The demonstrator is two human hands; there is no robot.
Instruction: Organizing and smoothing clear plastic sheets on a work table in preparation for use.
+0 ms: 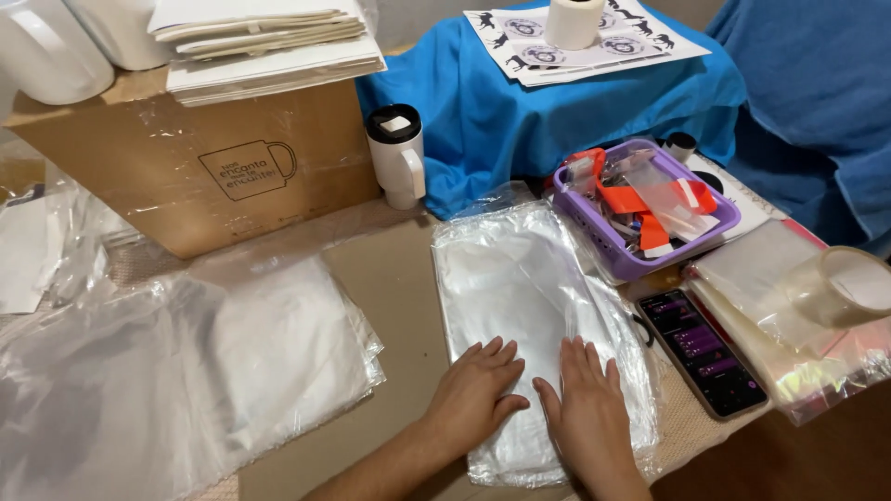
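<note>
Head view looks down on a brown tabletop [399,278]. Biggest is one cardboard box [200,158] at the back left, with one stack of white paper [269,42] on top and two white jugs [56,46] beside the paper. One blue cloth [520,116] covers something at the back, and sticker sheets [575,42] and one white roll [574,20] sit on it.

One big messy heap of clear bags [186,371] lies on the left. One neat stack of clear plastic bags [520,288] lies in the middle. This stack is long from front to back, with one short end near the person and the other end pointing away toward the blue cloth.

Both hands lie flat on the near end of the stack, fingers open and stretched out, pressing down and gripping nothing. The left hand [478,390] and the right hand [589,404] are side by side, almost touching.

Right of the stack sits one purple basket [608,250] with orange and clear bits inside. One white cup with a black lid [397,153] stands by the box. One phone [703,351] lies just beside the stack. One roll of clear tape [849,283] rests on more clear bags [770,278] at the far right.
</note>
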